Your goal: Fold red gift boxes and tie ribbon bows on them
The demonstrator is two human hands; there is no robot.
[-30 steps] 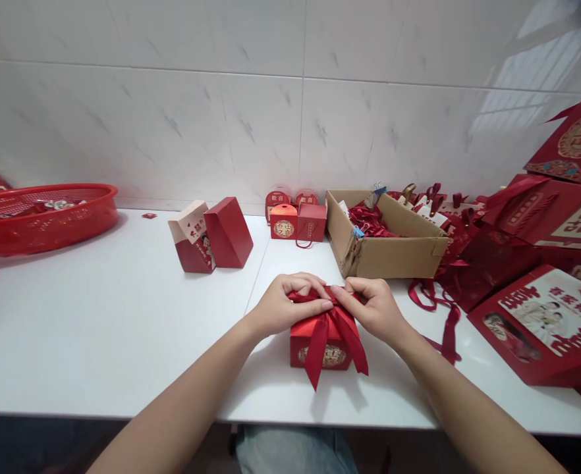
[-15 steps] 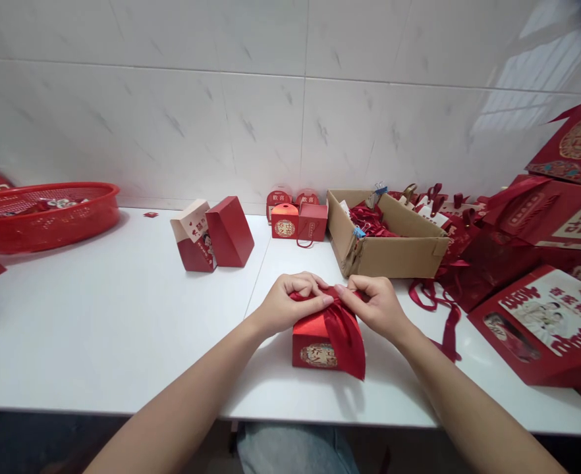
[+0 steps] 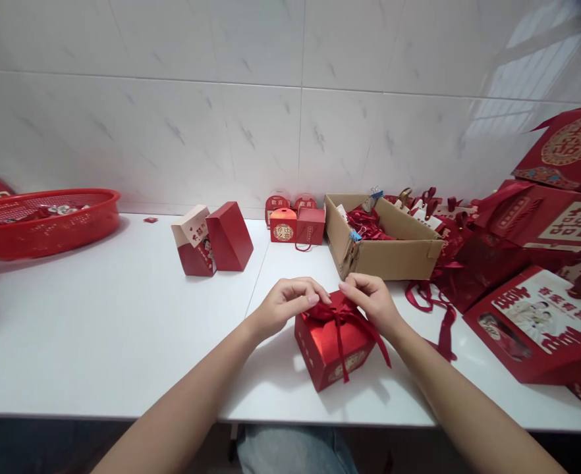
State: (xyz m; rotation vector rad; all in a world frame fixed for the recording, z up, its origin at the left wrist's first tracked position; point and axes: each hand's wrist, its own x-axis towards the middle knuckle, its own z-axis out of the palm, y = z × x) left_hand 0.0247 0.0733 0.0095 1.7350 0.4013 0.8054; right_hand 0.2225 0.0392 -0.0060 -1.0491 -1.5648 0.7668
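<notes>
A small red gift box [image 3: 315,352] with a gold printed emblem stands on the table in front of me, turned at an angle. A dark red ribbon [image 3: 340,336] is tied in a bow on its top, with two tails hanging over the near side. My left hand [image 3: 288,306] is closed, its thumb and fingers pinching the ribbon at the bow's left loop. Closed too, my right hand [image 3: 373,306] has its fingertips at the ribbon on the bow's right side, partly hidden behind the fingers.
Behind the gift box stands a cardboard box [image 3: 402,260] of red ribbons. Two taller boxes [image 3: 230,237] and several small boxes [image 3: 283,226] stand further back. A red plastic basket [image 3: 73,227] is at the left; stacked gift boxes [image 3: 532,329] crowd the right. Loose ribbon [image 3: 447,332] lies beside them.
The gift box has turned so that a corner faces me. The ribbon, earlier one broad piece hanging over the front, now shows as a bow with two narrow tails.
</notes>
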